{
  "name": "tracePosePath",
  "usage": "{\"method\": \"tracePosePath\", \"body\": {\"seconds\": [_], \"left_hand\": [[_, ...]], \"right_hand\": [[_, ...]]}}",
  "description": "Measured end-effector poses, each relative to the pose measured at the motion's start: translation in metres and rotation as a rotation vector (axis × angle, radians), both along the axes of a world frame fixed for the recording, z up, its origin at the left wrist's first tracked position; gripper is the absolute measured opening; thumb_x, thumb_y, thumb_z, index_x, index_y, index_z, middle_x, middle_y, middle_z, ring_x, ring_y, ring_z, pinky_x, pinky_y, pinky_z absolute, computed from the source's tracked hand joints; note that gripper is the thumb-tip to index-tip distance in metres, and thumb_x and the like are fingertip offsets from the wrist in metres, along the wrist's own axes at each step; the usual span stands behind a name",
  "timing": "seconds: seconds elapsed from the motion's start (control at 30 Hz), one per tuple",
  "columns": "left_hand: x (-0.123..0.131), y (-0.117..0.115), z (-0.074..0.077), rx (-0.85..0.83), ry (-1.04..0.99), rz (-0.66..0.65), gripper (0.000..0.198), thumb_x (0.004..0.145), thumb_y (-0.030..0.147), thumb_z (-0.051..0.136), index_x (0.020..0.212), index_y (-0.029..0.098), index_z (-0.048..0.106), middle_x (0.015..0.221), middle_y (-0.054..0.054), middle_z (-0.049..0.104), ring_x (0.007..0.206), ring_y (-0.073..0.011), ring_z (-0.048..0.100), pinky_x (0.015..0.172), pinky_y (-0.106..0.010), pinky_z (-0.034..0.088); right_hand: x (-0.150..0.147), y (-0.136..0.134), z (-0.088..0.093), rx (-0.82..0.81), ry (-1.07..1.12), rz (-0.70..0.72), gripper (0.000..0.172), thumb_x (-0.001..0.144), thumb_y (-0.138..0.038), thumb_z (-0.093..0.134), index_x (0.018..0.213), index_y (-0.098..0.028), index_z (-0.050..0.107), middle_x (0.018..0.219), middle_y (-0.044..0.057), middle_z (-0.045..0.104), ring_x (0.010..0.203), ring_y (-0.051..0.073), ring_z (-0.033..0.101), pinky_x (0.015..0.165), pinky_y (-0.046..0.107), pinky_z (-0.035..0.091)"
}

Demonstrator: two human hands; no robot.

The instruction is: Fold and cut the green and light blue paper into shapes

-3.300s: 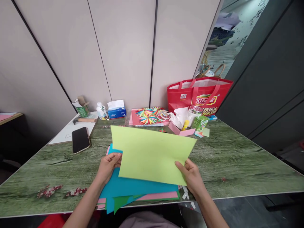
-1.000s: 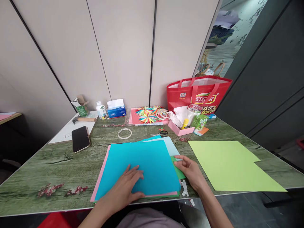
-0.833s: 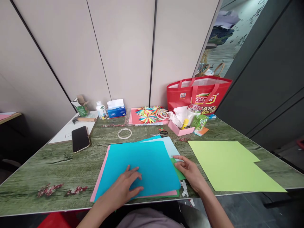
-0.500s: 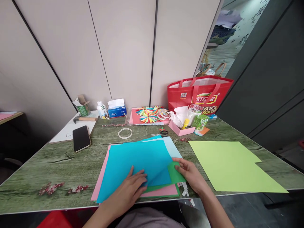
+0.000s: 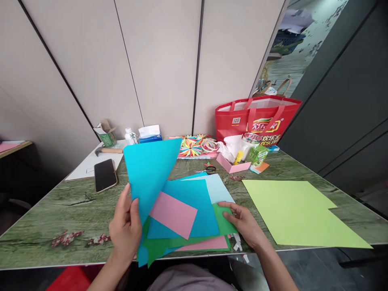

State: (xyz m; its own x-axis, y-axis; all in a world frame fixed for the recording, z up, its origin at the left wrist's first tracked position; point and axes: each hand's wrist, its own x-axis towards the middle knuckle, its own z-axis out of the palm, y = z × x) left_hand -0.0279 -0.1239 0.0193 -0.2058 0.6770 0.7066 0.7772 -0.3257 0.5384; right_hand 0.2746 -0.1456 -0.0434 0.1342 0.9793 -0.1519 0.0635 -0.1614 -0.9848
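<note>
My left hand (image 5: pixel 125 220) grips a blue sheet of paper (image 5: pixel 150 163) between thumb and fingers, its upper part raised and curling above the stack. Pink may be behind it, but I cannot tell. Under the raised sheet lie a pink paper rectangle (image 5: pixel 174 214), another blue sheet (image 5: pixel 189 194) and green paper (image 5: pixel 222 216). Light blue paper (image 5: pixel 220 188) shows at the back right of the stack. My right hand (image 5: pixel 239 220) is at the stack's right side, thumb on top of the green paper and fingers along its edge, pinching it.
Two light green sheets (image 5: pixel 295 210) lie at the right. Scissors (image 5: pixel 209 169), paper stars (image 5: pixel 190 145), a pink paper box (image 5: pixel 232 165) and a red bag (image 5: pixel 257 117) stand behind. At left are a phone (image 5: pixel 105 175) and hammer (image 5: pixel 109 150). Paper scraps (image 5: pixel 238 242) lie near the front edge.
My left hand has gone from lying on the stack to lifting the top blue sheet up and left, uncovering a pink rectangle and more green paper. My right hand has stayed in place.
</note>
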Motion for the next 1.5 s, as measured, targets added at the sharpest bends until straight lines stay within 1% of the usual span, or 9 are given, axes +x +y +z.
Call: {"method": "tracePosePath", "body": {"seconds": [0.13, 0.37, 0.53, 0.7, 0.9, 1.07, 1.27, 1.37, 1.5], "left_hand": [[-0.005, 0.001, -0.003, 0.090, 0.135, -0.147, 0.030, 0.087, 0.019, 0.043, 0.105, 0.025, 0.065, 0.093, -0.002, 0.071, 0.085, -0.0213, 0.067, 0.076, -0.029, 0.050], [0.000, 0.013, -0.044, -0.411, 0.333, -0.540, 0.053, 0.083, 0.034, 0.053, 0.135, 0.027, 0.041, 0.137, -0.004, 0.047, 0.127, -0.0266, 0.040, 0.097, -0.038, 0.045], [0.005, 0.014, -0.054, -0.530, 0.611, -0.704, 0.075, 0.068, 0.048, 0.068, 0.134, 0.024, 0.040, 0.140, -0.008, 0.042, 0.130, -0.0300, 0.033, 0.106, -0.054, 0.027], [0.012, 0.013, -0.048, -0.465, 0.679, -0.683, 0.054, 0.079, 0.047, 0.057, 0.125, 0.021, 0.050, 0.132, -0.010, 0.052, 0.125, -0.0274, 0.042, 0.105, -0.057, 0.028], [0.013, 0.014, -0.054, -0.391, 0.656, -0.689, 0.072, 0.069, 0.059, 0.060, 0.127, 0.018, 0.047, 0.130, -0.017, 0.052, 0.124, -0.0323, 0.042, 0.102, -0.059, 0.030], [0.019, 0.011, -0.057, -0.422, 0.612, -0.724, 0.079, 0.064, 0.056, 0.067, 0.129, 0.019, 0.044, 0.135, -0.016, 0.047, 0.128, -0.0335, 0.037, 0.104, -0.064, 0.021], [0.027, 0.008, -0.055, -0.483, 0.482, -0.708, 0.042, 0.078, 0.046, 0.059, 0.112, 0.021, 0.060, 0.125, -0.011, 0.058, 0.123, -0.0300, 0.045, 0.104, -0.062, 0.023], [0.030, 0.006, -0.054, -0.502, 0.350, -0.674, 0.042, 0.078, 0.044, 0.060, 0.115, 0.023, 0.060, 0.124, -0.010, 0.059, 0.120, -0.0286, 0.049, 0.105, -0.060, 0.025], [0.038, 0.001, -0.060, -0.513, 0.225, -0.627, 0.050, 0.073, 0.044, 0.066, 0.119, 0.027, 0.057, 0.122, -0.007, 0.061, 0.119, -0.0291, 0.050, 0.102, -0.054, 0.035]], "right_hand": [[0.000, 0.001, -0.001, 0.041, -0.045, -0.043, 0.039, 0.065, -0.040, 0.068, 0.098, -0.019, 0.071, 0.074, 0.002, 0.068, 0.059, 0.018, 0.058, 0.052, 0.028, 0.047], [0.001, 0.000, 0.006, 0.033, 0.161, -0.053, 0.048, 0.062, -0.041, 0.074, 0.104, -0.019, 0.066, 0.098, 0.007, 0.068, 0.078, 0.021, 0.062, 0.064, 0.029, 0.049], [-0.003, -0.003, 0.010, 0.025, 0.417, -0.007, 0.058, 0.064, -0.035, 0.077, 0.116, -0.020, 0.057, 0.082, 0.005, 0.072, 0.070, 0.019, 0.065, 0.065, 0.029, 0.051], [-0.008, -0.002, 0.013, 0.005, 0.430, -0.108, 0.072, 0.062, -0.035, 0.079, 0.125, -0.018, 0.047, 0.070, 0.003, 0.070, 0.066, 0.020, 0.065, 0.063, 0.031, 0.052], [-0.019, -0.010, 0.010, 0.103, 0.548, 0.040, 0.069, 0.064, -0.050, 0.072, 0.124, -0.023, 0.049, 0.093, 0.006, 0.068, 0.085, 0.023, 0.064, 0.074, 0.036, 0.051], [-0.052, -0.019, -0.003, -0.015, 0.300, 0.068, 0.034, 0.061, -0.043, 0.074, 0.078, -0.017, 0.063, 0.078, 0.007, 0.068, 0.084, 0.026, 0.062, 0.077, 0.037, 0.050], [-0.089, -0.016, -0.014, -0.128, 0.486, -0.187, 0.037, 0.055, -0.037, 0.074, 0.059, -0.024, 0.039, 0.055, -0.007, 0.051, 0.060, 0.021, 0.063, 0.059, 0.033, 0.052], [-0.095, -0.014, -0.008, -0.180, 0.533, -0.197, 0.037, 0.055, -0.033, 0.072, 0.060, -0.024, 0.036, 0.053, -0.009, 0.048, 0.058, 0.023, 0.066, 0.059, 0.034, 0.053], [-0.099, -0.010, 0.003, -0.089, 0.486, -0.077, 0.031, 0.061, -0.038, 0.070, 0.080, -0.021, 0.053, 0.076, 0.004, 0.068, 0.080, 0.029, 0.068, 0.066, 0.038, 0.055]]}}
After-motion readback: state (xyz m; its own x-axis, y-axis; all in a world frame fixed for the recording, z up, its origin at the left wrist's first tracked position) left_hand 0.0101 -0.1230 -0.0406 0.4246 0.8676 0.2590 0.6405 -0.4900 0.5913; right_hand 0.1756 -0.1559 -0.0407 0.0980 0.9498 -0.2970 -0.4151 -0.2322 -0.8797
